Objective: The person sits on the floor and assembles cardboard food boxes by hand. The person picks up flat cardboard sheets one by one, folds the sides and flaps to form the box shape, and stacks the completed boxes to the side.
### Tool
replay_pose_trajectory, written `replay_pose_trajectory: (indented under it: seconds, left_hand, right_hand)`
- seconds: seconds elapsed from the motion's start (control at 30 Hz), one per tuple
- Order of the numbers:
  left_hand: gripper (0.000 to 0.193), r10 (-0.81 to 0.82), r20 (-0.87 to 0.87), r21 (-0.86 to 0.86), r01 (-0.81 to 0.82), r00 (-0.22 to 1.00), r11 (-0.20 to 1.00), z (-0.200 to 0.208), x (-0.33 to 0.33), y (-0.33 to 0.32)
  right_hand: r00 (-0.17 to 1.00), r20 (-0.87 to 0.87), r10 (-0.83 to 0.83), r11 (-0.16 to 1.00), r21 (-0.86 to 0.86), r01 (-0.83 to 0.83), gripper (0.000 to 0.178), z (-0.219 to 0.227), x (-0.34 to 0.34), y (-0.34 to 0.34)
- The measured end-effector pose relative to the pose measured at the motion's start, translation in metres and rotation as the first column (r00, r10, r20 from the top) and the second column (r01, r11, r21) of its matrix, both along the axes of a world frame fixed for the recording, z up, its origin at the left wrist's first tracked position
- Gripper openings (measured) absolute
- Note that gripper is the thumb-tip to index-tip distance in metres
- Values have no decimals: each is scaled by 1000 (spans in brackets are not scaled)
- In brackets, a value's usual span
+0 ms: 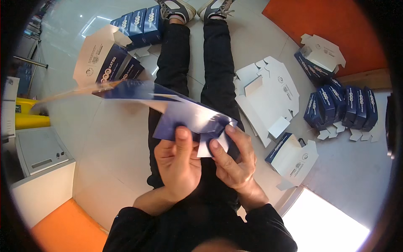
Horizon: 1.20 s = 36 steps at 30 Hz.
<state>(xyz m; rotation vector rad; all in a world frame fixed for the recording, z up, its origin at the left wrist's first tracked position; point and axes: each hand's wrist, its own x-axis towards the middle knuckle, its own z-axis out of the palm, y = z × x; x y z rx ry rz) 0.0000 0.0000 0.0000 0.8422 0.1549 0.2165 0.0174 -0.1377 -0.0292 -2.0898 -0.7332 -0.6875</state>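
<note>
Above my lap I hold a partly folded blue cardboard box whose long panel stretches off to the left, smeared by motion. My left hand grips its near edge, the thumb pressed on the blue face and the fingers curled beneath. At the right end my right hand pinches the box by its small end flaps, with thumb and fingers close together. One flap shows its white inner side between the two hands. The far part of the box partly covers an open blue carton behind it.
Flat white box blanks lie right of my legs, with an open carton nearer me. Several blue boxes stand far right; others stand by my left foot. A grey cabinet is at left, an orange panel at upper right.
</note>
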Motion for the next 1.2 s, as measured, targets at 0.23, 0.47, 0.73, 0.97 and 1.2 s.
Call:
replay_pose_trajectory:
  seconds: [0.23, 0.47, 0.73, 0.97, 1.2]
  left_hand:
    - [36, -13, -36, -187, 6, 999, 982, 5, 8, 10]
    - [39, -148, -66, -263, 126, 987, 957, -5, 6, 18]
    - [36, -177, -121, -337, 127, 977, 933, -1, 12, 20]
    - [28, -159, -123, -260, 123, 980, 958, -12, 12, 20]
    - [26, -211, -115, -315, 166, 971, 935, -5, 9, 19]
  right_hand:
    - [1000, 28, -13, 1000, 1, 13, 55, 5, 5, 9]
    - [999, 43, 14, 996, -86, -10, 55, 4, 5, 2]
    - [1000, 10, -12, 992, -124, 14, 54, 13, 7, 6]
    - [998, 27, 62, 972, -227, -54, 51, 11, 9, -1]
    - [997, 55, 58, 983, -180, -47, 53, 9, 10, 2]
